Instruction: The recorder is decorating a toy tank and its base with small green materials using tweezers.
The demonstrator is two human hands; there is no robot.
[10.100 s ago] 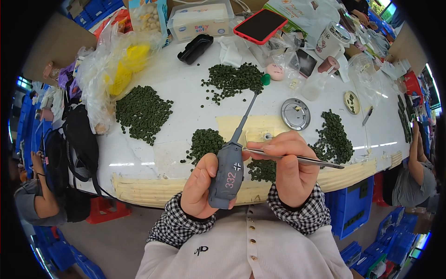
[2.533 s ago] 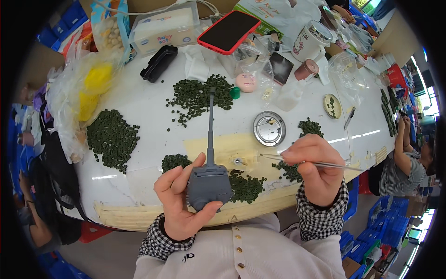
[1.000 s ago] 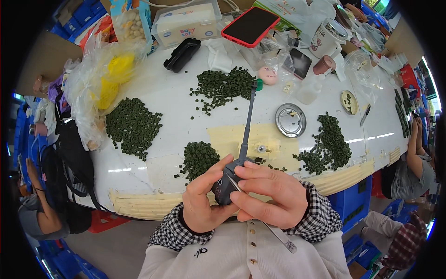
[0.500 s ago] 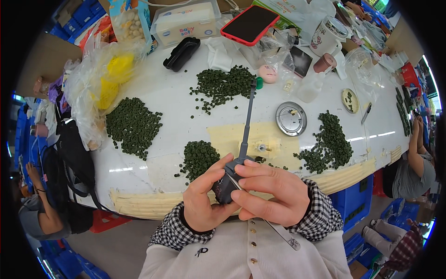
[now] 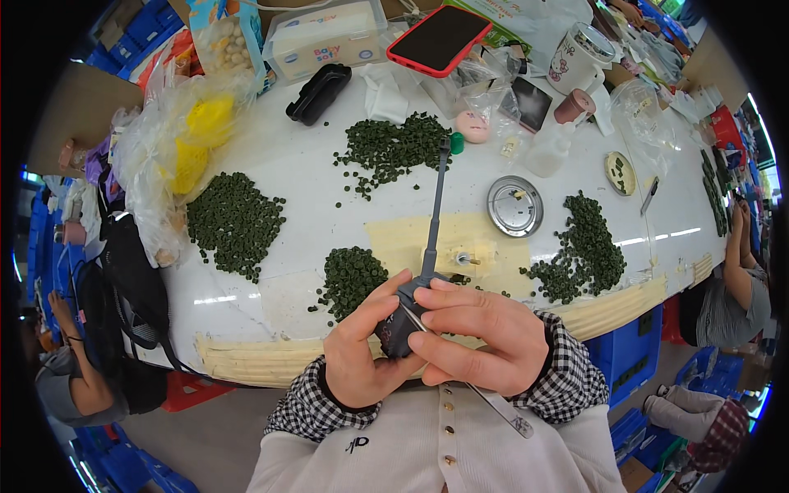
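Near the front edge of the white tabletop [image 5: 312, 164], both hands meet around a dark grey handheld device [image 5: 400, 322] whose thin rod runs up and away over the surface. Left hand [image 5: 362, 353] is wrapped around the device body from below and the side, fingers curled tight on it. Right hand [image 5: 481, 337] lies over the top, fingers closed on the device and on metal tweezers [image 5: 493, 403] that slant down toward the person's chest. Piles of small dark green pellets [image 5: 234, 222] lie spread about, with a round metal tin [image 5: 514, 205] and a red-cased phone [image 5: 440, 37] farther back.
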